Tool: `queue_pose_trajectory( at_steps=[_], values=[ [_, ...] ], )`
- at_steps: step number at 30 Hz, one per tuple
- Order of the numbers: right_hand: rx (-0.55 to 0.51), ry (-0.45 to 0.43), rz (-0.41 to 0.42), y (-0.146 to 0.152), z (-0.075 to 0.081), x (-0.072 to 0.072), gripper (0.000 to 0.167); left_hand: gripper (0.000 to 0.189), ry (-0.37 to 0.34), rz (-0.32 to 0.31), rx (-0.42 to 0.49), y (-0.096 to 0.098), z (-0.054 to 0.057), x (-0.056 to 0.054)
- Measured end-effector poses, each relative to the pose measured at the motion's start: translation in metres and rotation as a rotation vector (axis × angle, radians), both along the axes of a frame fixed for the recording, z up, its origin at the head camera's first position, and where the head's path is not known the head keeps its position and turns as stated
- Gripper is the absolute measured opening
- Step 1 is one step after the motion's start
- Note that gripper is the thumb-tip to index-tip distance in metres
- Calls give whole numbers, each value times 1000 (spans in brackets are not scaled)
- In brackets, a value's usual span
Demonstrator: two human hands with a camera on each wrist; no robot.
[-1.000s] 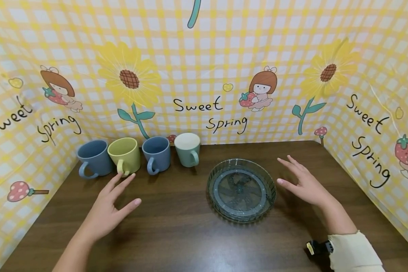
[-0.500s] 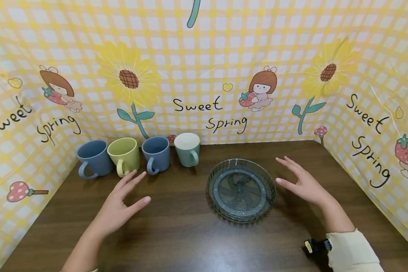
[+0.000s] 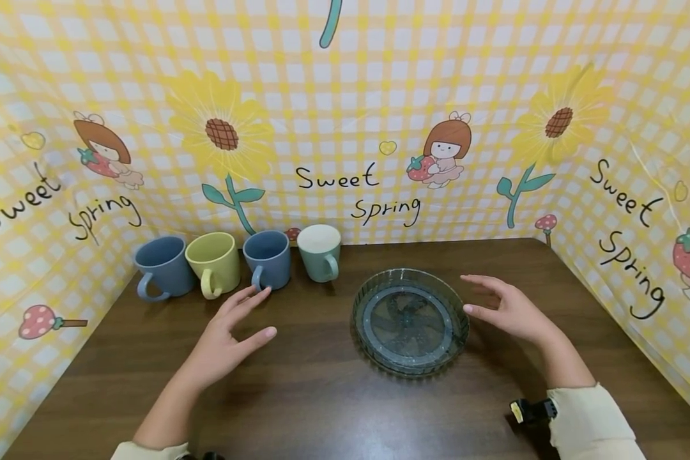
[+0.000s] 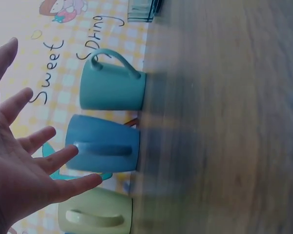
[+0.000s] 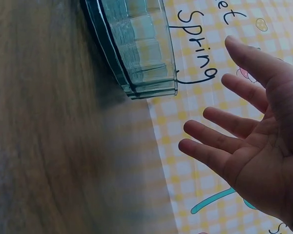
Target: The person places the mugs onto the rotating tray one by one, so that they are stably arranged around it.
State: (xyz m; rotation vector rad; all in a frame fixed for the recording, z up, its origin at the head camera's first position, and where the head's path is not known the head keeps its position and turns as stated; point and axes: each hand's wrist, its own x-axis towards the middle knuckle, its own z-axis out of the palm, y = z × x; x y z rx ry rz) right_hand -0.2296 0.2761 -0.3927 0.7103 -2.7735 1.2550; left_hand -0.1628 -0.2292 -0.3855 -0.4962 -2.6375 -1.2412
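My left hand [image 3: 221, 348] hovers over the table with its fingers spread and holds nothing. Its fingertips are nearest the blue mug [image 3: 270, 260] in the head view; the left wrist view shows a gap between the fingers and that mug [image 4: 102, 136]. My right hand [image 3: 508, 311], also empty, has its fingers extended just right of a round, see-through grey-green glass dish [image 3: 407, 326]. Whether the thumb touches the dish's rim is hard to tell in the head view. In the right wrist view the hand [image 5: 254, 141] stands apart from the dish [image 5: 139, 53].
Along the back left, a yellow-green mug [image 3: 217, 265] and another blue mug [image 3: 163, 265] stand left of the nearest mug. A teal mug [image 3: 320, 255] with a white inside stands right of it. A patterned cloth [image 3: 345, 96] encloses the dark wooden table [image 3: 322, 390].
My left hand has moved right, from in front of the yellow-green mug to in front of the blue one. My right hand has shifted slightly left towards the dish. The mugs and dish stay put.
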Motion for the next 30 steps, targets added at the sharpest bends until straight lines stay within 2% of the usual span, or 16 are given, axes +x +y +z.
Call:
queue_pose_trajectory(
  at_steps=[8, 14, 23, 30],
  values=[
    [-42, -63, 10, -2, 1, -5, 54, 64, -10, -23, 41, 12, -3, -9],
    [-36, -68, 10, -3, 1, -9, 49, 63, -24, -41, 65, 22, -2, -15],
    [-63, -111, 20, -2, -4, -15, 48, 58, -69, -24, 187, 34, -1, -25],
    [-123, -169, 42, -2, -6, -18, 48, 58, -100, -17, 261, 42, 1, -32]
  ],
)
